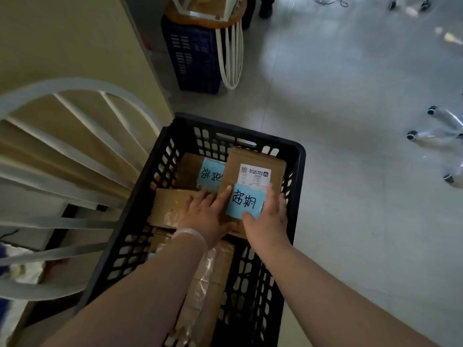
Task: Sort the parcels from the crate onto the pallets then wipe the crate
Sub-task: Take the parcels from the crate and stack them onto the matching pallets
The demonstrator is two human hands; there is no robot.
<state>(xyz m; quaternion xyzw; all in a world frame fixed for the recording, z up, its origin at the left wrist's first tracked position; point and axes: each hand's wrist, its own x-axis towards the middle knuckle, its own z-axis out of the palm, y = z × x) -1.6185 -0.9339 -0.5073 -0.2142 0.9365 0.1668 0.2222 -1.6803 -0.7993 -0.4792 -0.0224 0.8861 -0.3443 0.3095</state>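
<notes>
The crate (140,221), in the lower middle of the frame, holds at least four parcels, so I judge the sorting far from done. The left grip (208,219) and right grip (268,219) clasp the top parcel (250,159) from either side: thumbs on its near end by the blue label (244,202), fingers over its edges. It lies tilted in the crate's far right part, resting on the others. Left of it sits a second labelled parcel (188,169), nearer a flat parcel (170,209), and at the bottom of the frame a taped parcel (208,284). No pallet shows, so what has already been sorted cannot be told. The wiping must wait until the crate is emptied, and no cloth is in sight.
</notes>
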